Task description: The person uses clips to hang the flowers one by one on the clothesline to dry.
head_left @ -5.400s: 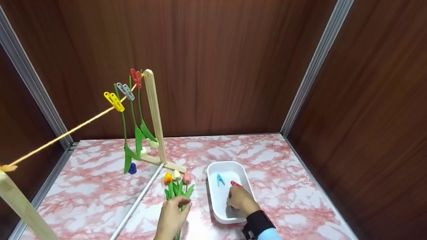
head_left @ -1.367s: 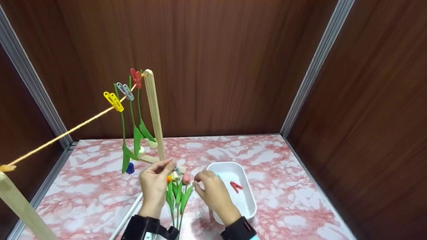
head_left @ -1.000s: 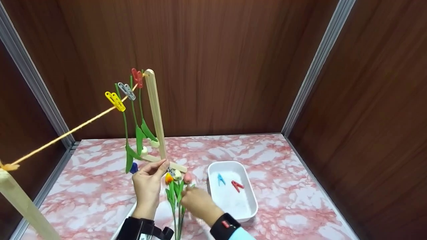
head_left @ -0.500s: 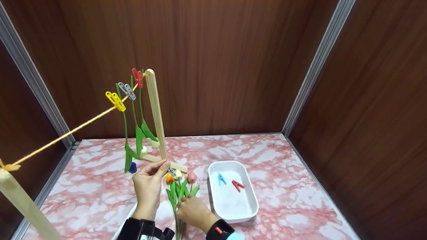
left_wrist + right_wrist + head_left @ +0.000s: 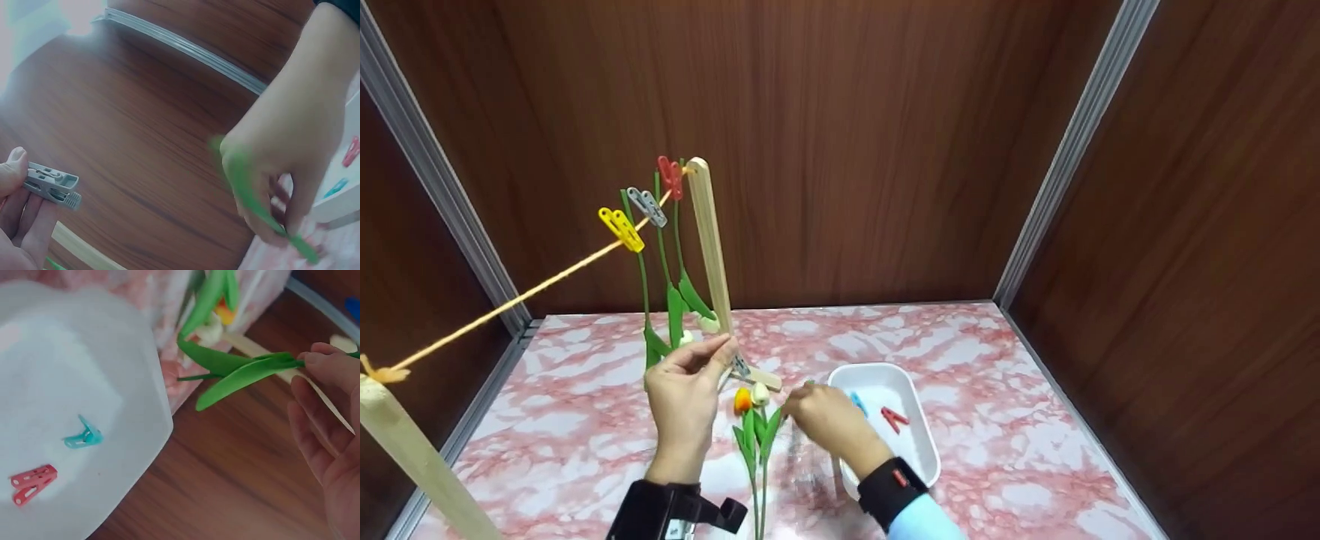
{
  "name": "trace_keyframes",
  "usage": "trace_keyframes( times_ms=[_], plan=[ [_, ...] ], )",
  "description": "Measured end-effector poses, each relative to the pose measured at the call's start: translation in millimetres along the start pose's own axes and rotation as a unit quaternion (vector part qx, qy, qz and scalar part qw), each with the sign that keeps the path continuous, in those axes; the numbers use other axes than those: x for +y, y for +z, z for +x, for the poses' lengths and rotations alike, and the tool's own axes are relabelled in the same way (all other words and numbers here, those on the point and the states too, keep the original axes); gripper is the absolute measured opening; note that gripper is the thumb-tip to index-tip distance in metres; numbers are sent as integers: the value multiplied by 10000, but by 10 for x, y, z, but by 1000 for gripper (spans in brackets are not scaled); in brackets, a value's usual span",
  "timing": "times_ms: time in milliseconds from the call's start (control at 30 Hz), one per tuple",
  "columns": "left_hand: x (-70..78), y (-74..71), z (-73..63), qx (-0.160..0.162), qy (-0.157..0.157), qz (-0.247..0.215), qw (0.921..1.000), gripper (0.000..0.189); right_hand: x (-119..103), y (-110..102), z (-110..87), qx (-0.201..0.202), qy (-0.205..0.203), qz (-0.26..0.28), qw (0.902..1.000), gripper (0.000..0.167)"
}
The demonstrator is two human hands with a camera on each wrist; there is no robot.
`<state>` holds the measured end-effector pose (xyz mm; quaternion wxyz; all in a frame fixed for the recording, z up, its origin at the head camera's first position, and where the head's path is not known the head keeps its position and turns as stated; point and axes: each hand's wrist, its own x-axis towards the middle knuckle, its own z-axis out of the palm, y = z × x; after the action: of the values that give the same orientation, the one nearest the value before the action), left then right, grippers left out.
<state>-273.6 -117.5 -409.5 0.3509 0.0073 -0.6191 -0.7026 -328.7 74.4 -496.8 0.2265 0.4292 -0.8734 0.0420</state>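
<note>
In the head view, my left hand (image 5: 686, 405) is raised beside the wooden post, pinching a grey clothespin (image 5: 53, 183) between thumb and fingers. My right hand (image 5: 836, 424) pinches the green stem of a tulip (image 5: 242, 371) whose leaves show in the right wrist view; its pink head is blurred there. An orange tulip (image 5: 743, 400) and a white tulip (image 5: 761, 394) lie on the table between the hands. Along a string (image 5: 547, 283), a yellow clothespin (image 5: 621, 229), another grey clothespin (image 5: 647, 207) and a red clothespin (image 5: 670, 178) hold three tulips hanging head down.
A white tray (image 5: 926, 457) at the right holds a blue clothespin (image 5: 84, 434) and a red one (image 5: 34, 484). Wooden posts (image 5: 709, 240) carry the string at both ends. Brown panels (image 5: 855, 150) enclose the marbled table (image 5: 1005, 420).
My left hand took the grey clothespin and has risen slightly. My right hand left the tray, took the pink tulip from the bunch and lifted it away to the right.
</note>
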Motion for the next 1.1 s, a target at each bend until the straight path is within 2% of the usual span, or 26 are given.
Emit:
trace_keyframes(
  times_ms=[167, 300, 400, 500, 667, 767, 933, 1100],
  plan=[
    [199, 3, 112, 92, 279, 86, 9995, 14, 141, -184, 89, 646, 500, 1009, 9915, 17],
    [486, 7, 206, 268, 643, 84, 9975, 15, 131, -389, 245, 1243, 826, 1633, 9752, 14],
    [749, 10, 284, 500, 915, -52, 9945, 16, 55, -559, 419, 1492, 930, 2173, 9601, 11],
    [997, 13, 372, 743, 1120, -477, 9898, 22, -45, -717, 620, 1507, 902, 2816, 9433, 13],
    [1303, -1, 522, 1042, 1276, -1088, 9803, 38, -226, -886, 967, 1442, 711, 3888, 9072, 19],
    [1446, -44, 642, 1364, 1314, -875, 9780, 32, -349, -913, 1161, 1461, 600, 4303, 8888, 21],
    [1615, -163, 849, 1996, 1480, -499, 9674, 22, -563, -874, 1398, 1414, 573, 4605, 8745, 23],
    [1669, -270, 985, 2444, 1489, -119, 9581, 18, -756, -822, 1547, 1242, 820, 4980, 8543, 24]
  ],
)
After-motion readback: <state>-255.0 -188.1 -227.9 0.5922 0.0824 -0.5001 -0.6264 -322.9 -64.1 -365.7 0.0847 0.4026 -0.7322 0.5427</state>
